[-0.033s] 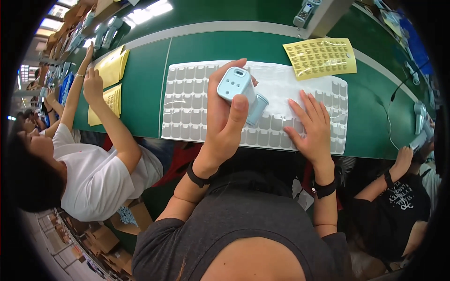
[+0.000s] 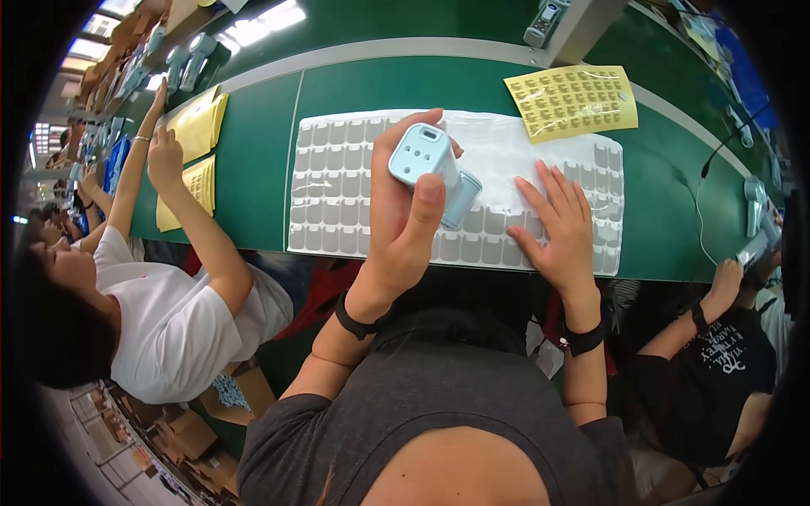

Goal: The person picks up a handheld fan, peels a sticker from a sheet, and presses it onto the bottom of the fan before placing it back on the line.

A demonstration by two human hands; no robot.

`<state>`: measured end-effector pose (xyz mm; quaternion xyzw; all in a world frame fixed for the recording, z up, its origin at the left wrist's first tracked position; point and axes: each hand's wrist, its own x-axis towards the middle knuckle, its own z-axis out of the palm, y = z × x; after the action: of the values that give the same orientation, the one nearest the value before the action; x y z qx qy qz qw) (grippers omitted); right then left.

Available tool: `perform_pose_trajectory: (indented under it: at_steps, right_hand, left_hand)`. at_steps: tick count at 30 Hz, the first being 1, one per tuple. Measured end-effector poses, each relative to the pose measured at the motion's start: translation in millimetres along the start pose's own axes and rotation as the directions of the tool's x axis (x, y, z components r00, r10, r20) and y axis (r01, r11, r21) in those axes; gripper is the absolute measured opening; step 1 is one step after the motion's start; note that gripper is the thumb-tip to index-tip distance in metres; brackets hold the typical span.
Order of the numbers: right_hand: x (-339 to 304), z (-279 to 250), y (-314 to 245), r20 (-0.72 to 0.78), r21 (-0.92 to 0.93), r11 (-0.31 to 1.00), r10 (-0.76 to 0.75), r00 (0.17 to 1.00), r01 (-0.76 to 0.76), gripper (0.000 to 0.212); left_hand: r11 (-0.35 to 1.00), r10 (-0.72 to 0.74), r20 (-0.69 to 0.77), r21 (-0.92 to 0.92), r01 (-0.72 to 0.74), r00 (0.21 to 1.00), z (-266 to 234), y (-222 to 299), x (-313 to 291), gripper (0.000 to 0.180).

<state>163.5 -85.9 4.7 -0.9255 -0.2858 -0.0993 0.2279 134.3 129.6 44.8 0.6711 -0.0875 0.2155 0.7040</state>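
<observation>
My left hand (image 2: 398,232) is wrapped round a light-blue handheld device (image 2: 419,155), thumb along its near side. The device's end face tilts up, showing a slot-shaped port and several small round holes; a rounded blue part (image 2: 461,201) sticks out on its right. Its lower portion is hidden by my fingers and palm. Beneath it on the bench lies a white sheet (image 2: 491,152) carrying rows of grey rounded stickers, with a bare patch in its upper middle. My right hand (image 2: 560,232) rests flat on the sheet's right part, fingers spread, holding nothing.
A yellow label sheet (image 2: 575,103) overlaps the white sheet's far right corner. More yellow sheets (image 2: 192,126) lie at the left on the green bench (image 2: 253,169). A metal post (image 2: 582,35) stands beyond. Co-workers sit on both sides; a cable (image 2: 699,211) hangs at the right.
</observation>
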Motion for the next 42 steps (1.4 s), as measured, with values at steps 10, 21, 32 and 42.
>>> perform_pose_trajectory:
  at_steps: [10, 21, 32, 42]
  right_hand:
    - [-8, 5, 9, -0.053, 0.143, 0.989, 0.045, 0.998, -0.037, 0.042]
    - [-7, 5, 7, -0.109, 0.242, 0.969, 0.085, 0.99, -0.056, 0.011]
    - [-6, 9, -3, -0.075, 0.248, 0.967, 0.085, 0.994, -0.064, 0.014]
    - [19, -67, -26, 0.257, 0.927, 0.175, 0.352, 0.9, -0.333, 0.018]
  left_hand:
    - [0.987, -0.077, 0.062, -0.137, 0.085, 0.995, 9, -2, -3, 0.058]
    - [0.993, -0.093, 0.059, -0.063, 0.097, 0.994, 14, -10, -7, 0.063]
    - [0.999, 0.04, 0.181, -0.01, -0.039, 0.983, 15, -11, -11, 0.064]
    - [0.92, 0.307, 0.164, 0.2, -0.337, 0.937, 30, -32, -8, 0.062]
